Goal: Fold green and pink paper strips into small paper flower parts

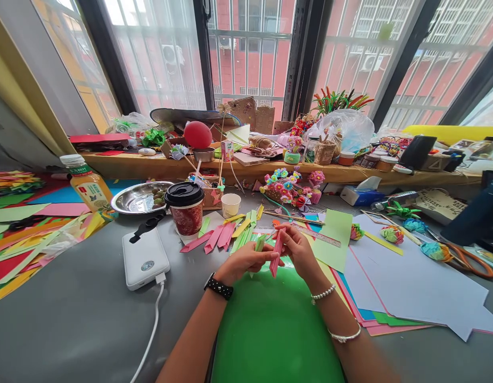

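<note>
My left hand (246,261) is closed, its fingers pinching a small bundle of folded green paper strips (260,243). The thumb of that hand also touches a folded pink paper strip (276,258). Fingers closed, my right hand (300,249) grips this pink strip near its upper end. Both hands meet above a large, glossy green rounded object (280,324). Just beyond the left hand lie loose pink strips (218,236) and light green strips (242,236), with some yellow ones among them.
Left of the hands are a white power bank (146,258) with a cable, a lidded coffee cup (185,210), a paper cup (231,204), a metal plate (124,201) and a juice bottle (89,183). Rightward lie paper sheets (414,282), a ruler (318,235) and orange-handled scissors (468,260).
</note>
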Demonstrator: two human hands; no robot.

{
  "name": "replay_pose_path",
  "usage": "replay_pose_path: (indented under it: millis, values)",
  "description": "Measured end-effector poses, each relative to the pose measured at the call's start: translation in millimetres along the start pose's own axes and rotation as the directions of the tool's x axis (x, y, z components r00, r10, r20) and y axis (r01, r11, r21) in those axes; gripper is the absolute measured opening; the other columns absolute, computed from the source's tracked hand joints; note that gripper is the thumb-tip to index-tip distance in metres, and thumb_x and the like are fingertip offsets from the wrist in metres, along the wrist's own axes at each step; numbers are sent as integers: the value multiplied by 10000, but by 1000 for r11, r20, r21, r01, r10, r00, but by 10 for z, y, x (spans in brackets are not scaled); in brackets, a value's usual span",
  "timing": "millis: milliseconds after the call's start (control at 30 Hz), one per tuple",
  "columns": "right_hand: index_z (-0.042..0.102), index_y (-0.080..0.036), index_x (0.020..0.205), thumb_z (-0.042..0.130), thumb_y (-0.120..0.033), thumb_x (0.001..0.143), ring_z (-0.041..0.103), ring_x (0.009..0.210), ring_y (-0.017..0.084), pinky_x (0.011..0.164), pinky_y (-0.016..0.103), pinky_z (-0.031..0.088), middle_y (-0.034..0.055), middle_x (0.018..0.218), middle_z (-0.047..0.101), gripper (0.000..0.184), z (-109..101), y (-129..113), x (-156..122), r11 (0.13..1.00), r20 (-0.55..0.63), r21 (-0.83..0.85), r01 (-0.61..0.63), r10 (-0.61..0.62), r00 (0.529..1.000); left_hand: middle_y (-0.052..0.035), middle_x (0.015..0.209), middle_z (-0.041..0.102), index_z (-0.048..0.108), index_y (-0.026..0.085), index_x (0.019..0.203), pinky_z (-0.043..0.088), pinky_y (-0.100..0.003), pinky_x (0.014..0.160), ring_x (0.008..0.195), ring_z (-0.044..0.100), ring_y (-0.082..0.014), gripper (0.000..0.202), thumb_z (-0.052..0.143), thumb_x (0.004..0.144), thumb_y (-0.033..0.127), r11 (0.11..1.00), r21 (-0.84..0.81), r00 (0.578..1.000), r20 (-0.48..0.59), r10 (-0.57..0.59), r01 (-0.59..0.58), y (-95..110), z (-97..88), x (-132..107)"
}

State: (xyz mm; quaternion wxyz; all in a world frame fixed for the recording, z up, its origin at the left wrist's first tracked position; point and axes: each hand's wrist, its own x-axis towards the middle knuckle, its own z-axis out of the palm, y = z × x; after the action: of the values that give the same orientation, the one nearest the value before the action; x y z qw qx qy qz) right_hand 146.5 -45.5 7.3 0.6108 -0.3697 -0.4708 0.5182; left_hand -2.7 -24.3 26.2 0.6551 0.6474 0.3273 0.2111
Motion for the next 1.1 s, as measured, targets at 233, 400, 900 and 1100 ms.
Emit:
replay_pose_path:
  millis: [233, 400, 900, 1100]
  values:
    - [525, -197, 994, 559, -405, 731, 428, 511, 83, 461, 222, 337, 21, 801, 591, 337, -2, 9, 9, 1000, -7, 6, -9, 9, 1000, 62, 440, 357, 637, 85, 739, 64, -242, 402, 383, 143, -24, 420, 605, 625, 487, 1000, 18, 999, -28, -21, 22, -24, -13, 41]
    - [515, -203, 996, 564, -399, 729, 390, 482, 78, 466, 234, 331, 12, 777, 594, 335, 7, 1, 17, 999, -34, -23, 32, -33, 999, 41, 469, 423, 635, 93, 731, 66, -243, 403, 383, 167, -25, 432, 609, 609, 507, 997, 67, 996, -86, -18, 24, -27, -7, 46]
    - [413, -254, 1142, 535, -402, 748, 469, 551, 113, 511, 259, 388, 38, 862, 606, 438, 6, -86, -24, 989, 49, -82, 123, -119, 992, 78, 410, 238, 649, 88, 760, 54, -255, 411, 385, 116, -34, 472, 546, 667, 539, 999, -28, 998, -55, 35, -37, -59, -49, 43]
    - [521, -248, 967, 555, -392, 736, 484, 580, 121, 542, 278, 396, 53, 943, 618, 274, -14, -68, -8, 985, 38, -91, 148, -145, 989, 53, 442, 350, 638, 86, 772, 69, -242, 409, 386, 172, -33, 474, 547, 659, 537, 998, 12, 992, -100, 70, -69, -48, -38, 49]
